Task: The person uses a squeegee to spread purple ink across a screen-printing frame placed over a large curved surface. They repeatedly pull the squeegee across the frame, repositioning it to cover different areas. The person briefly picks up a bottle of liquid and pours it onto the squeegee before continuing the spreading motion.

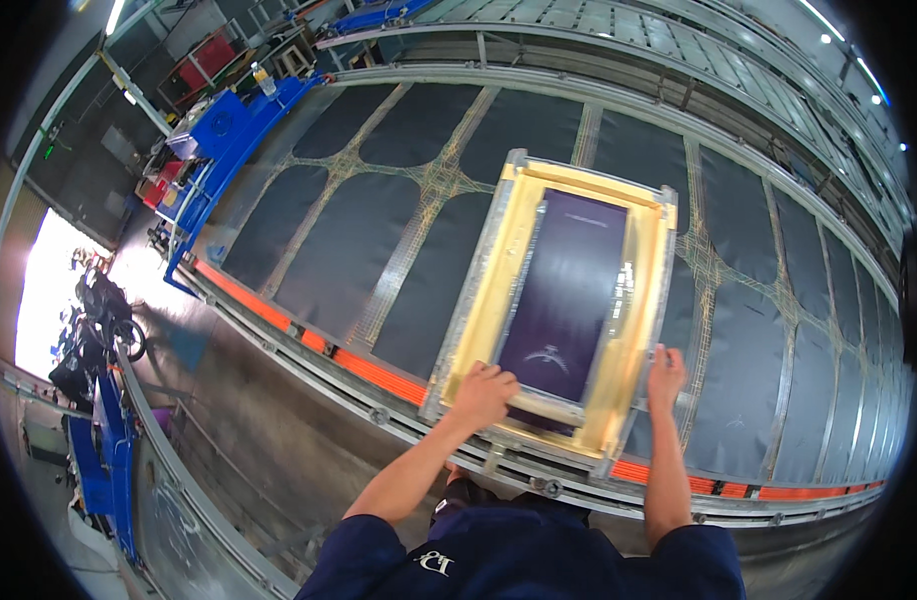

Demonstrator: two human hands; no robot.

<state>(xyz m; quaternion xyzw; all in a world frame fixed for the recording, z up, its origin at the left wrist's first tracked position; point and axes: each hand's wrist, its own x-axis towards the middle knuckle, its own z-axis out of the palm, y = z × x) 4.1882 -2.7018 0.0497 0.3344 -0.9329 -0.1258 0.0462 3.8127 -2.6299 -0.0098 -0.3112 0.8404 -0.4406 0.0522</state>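
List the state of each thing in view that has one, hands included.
Dark panels: flat, in rows
Framed screen: lying over the panels
Left hand: fingers bent, at the screen's near end, grip unclear
Right hand: fingers curled, at the screen's right edge, grip unclear
Bottle: upright
Motorbike: upright
Doorway: open, bright
Ceiling light: lit

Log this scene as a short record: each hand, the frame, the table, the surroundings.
Left hand: at the frame's near left part, fingers curled over the end of a pale bar; grip unclear
Right hand: at the frame's right side, fingers bent; contact unclear
Frame: yellow-bordered, metal-edged, lying on the table, a dark purple panel within
Table: long, with dark panels between patterned bands; orange strip along the near side
Surroundings: blue equipment at the table's left end; motorcycle farther left
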